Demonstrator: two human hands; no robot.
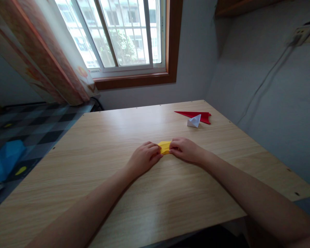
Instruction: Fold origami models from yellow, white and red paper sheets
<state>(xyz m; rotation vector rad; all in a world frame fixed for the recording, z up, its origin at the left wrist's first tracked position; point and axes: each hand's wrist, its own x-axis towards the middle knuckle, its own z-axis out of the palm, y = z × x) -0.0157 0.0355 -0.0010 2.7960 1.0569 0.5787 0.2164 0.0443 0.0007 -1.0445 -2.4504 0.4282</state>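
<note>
Wooden table (150,206) took up most of your view, set w/ its far edge toward the window (124,34) and a curtain (41,55) pulled off to the left, so daylight fell across the top. Your forearms came in from both sides & met near the middle, probably b/c that kept the work flat, lit and square to you. Left hand (144,159) was curled knuckles-up, fingertips pressed down on the left end of the yellow folded paper (164,147); right hand (185,150) did the same on the right end, fingers together, pinning it to the wood. Only a small strip of yellow showed between them. Far right, well apart, lay a red paper plane (196,115) w/ a white paper boat (194,121) touching it, parked out of your way
</note>
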